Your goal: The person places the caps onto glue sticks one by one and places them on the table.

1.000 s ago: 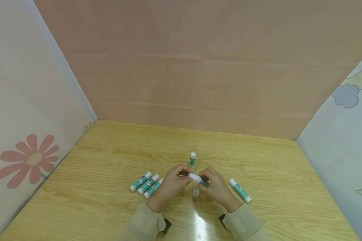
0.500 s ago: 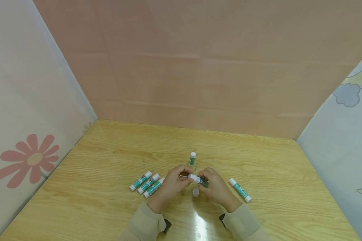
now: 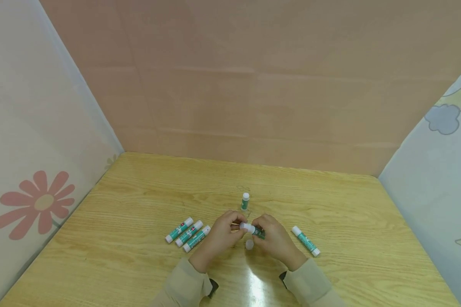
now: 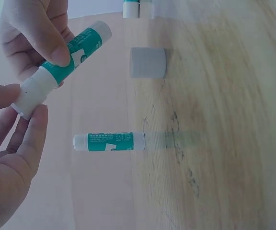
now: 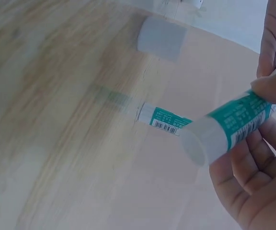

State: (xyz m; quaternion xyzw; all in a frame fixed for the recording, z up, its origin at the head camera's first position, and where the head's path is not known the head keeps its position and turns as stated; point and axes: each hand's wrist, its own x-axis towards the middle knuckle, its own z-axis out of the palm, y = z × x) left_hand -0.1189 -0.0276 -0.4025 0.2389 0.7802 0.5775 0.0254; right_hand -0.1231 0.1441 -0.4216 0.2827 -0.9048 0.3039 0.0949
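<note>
Both hands hold one glue stick [image 4: 87, 43] with a green label, tilted above the table. My left hand [image 3: 220, 238] pinches its white end [image 4: 32, 93] between thumb and fingertips. The green barrel [image 5: 241, 117] is gripped by my right hand [image 3: 275, 241], thumb on one side and fingers round the other. The barrel's other end points toward the right wrist camera. Below the hands a loose whitish cap [image 3: 249, 244] stands on the table. Just beyond them another glue stick [image 3: 245, 201] stands upright.
Several more glue sticks lie on the wooden table [image 3: 138, 192]: three side by side left of the left hand, the middle one [image 3: 189, 233] among them, and one [image 3: 305, 241] right of the right hand. A pinkish wall [image 3: 246, 106] closes off the back.
My left hand has shifted slightly right, its fingers changing position on the glue stick's white end, and more of the nearest lying glue stick shows. The right hand stays almost in place.
</note>
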